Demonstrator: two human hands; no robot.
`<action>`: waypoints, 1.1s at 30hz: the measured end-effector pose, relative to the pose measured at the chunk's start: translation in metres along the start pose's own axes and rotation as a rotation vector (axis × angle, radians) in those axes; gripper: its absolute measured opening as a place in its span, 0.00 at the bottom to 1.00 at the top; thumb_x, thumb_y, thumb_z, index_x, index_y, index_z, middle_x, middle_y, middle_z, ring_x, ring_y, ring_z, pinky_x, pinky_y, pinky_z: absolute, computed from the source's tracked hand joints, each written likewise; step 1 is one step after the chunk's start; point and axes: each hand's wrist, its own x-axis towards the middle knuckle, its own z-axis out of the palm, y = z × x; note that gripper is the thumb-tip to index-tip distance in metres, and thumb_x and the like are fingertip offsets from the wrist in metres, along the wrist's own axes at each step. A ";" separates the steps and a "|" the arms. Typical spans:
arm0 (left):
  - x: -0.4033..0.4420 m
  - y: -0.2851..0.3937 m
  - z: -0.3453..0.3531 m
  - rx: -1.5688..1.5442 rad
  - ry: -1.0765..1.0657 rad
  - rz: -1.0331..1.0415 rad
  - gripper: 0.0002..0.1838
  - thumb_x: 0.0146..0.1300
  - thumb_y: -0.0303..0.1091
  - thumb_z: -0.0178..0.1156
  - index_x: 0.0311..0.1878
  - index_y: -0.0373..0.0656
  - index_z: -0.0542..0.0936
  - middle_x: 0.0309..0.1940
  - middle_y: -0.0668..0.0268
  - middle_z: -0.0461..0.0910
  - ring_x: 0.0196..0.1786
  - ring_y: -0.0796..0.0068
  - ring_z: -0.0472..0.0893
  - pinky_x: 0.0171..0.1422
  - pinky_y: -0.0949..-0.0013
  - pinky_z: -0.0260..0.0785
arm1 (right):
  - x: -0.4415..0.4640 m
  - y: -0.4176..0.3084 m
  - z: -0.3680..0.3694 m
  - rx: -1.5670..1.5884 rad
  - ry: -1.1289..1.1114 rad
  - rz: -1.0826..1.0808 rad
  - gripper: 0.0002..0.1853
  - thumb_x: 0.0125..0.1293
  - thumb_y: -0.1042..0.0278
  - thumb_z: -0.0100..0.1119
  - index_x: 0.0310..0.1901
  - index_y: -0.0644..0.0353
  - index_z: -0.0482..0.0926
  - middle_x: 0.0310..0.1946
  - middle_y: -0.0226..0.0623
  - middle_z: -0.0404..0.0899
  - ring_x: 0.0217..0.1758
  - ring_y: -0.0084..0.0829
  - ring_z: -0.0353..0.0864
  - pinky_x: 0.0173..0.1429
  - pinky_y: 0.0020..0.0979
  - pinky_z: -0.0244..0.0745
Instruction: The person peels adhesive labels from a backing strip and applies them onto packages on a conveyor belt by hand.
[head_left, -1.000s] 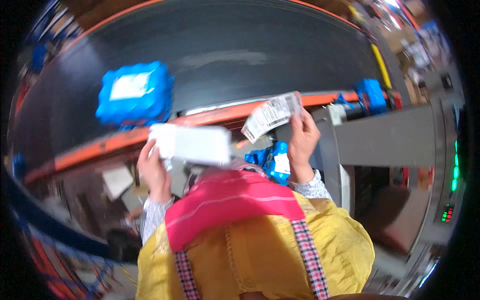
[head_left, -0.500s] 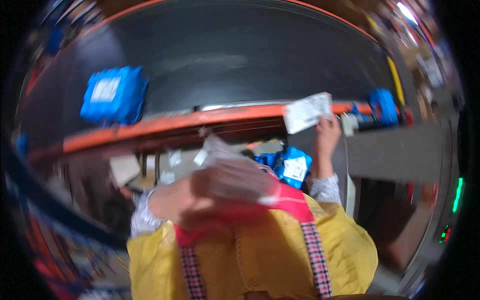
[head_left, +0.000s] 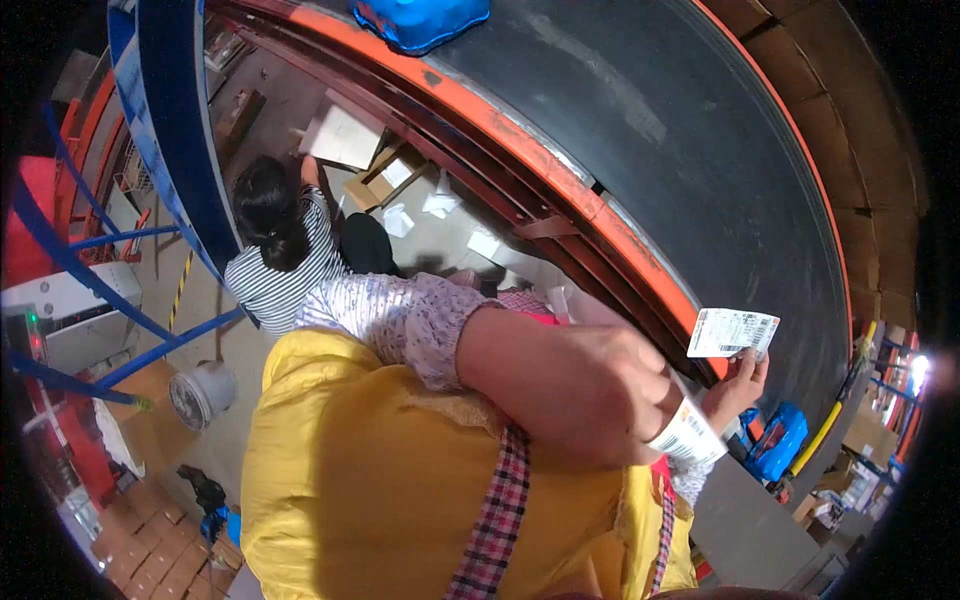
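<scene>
- The right hand (head_left: 740,388) is pinching a printed label (head_left: 735,333) by its lower edge, between thumb and fingers, at the right of the frame; the label is facing the camera and standing out against the black belt (head_left: 640,110) and its orange rail (head_left: 480,110).
- The left hand (head_left: 625,385) is curling its fingers around a white barcoded paper (head_left: 690,437), right of centre and low; the paper is poking out beyond the fingers, just beside the right wrist. The grip's underside is hiding from view, so I cannot tell how the thumb is pressing.
- The two hands are working near each other, the label sitting above the barcoded paper.
- A blue parcel (head_left: 420,22) is resting on the belt at the top edge of the frame, partly cut off.
- Another blue bundle (head_left: 782,440) is lying at the lower right, near a yellow bar (head_left: 815,440).
- A co-worker in a striped shirt (head_left: 285,280) is bending at the upper left, one hand (head_left: 309,170) touching or nearly touching a white panel (head_left: 342,130); I cannot tell which.
- An open cardboard box (head_left: 393,178) is sitting beside that panel, with white scraps (head_left: 440,197) lying on the floor (head_left: 450,235) nearby.
- A grey bucket (head_left: 203,393) is standing at the left of the frame.
</scene>
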 end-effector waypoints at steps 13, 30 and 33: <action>-0.009 0.003 -0.045 -0.540 -0.278 -0.372 0.15 0.51 0.33 0.60 0.43 0.44 0.75 0.27 0.58 0.73 0.37 0.57 0.73 0.42 0.59 0.64 | -0.007 -0.012 0.018 0.016 -0.104 0.054 0.15 0.68 0.70 0.50 0.53 0.67 0.71 0.39 0.33 0.77 0.38 0.19 0.75 0.39 0.22 0.71; -0.012 -0.045 -0.060 -0.630 -0.232 -0.528 0.17 0.56 0.40 0.60 0.40 0.35 0.82 0.41 0.52 0.81 0.37 0.60 0.81 0.42 0.67 0.72 | -0.023 0.022 0.041 0.054 0.371 0.148 0.13 0.59 0.73 0.54 0.45 0.67 0.78 0.31 0.28 0.79 0.32 0.17 0.73 0.37 0.22 0.68; -0.050 -0.041 -0.053 -0.467 0.103 -0.945 0.13 0.57 0.35 0.61 0.36 0.33 0.83 0.31 0.54 0.83 0.31 0.72 0.80 0.39 0.75 0.70 | -0.029 0.036 0.038 0.171 0.366 0.142 0.13 0.62 0.74 0.52 0.47 0.68 0.76 0.36 0.32 0.80 0.34 0.19 0.78 0.39 0.20 0.73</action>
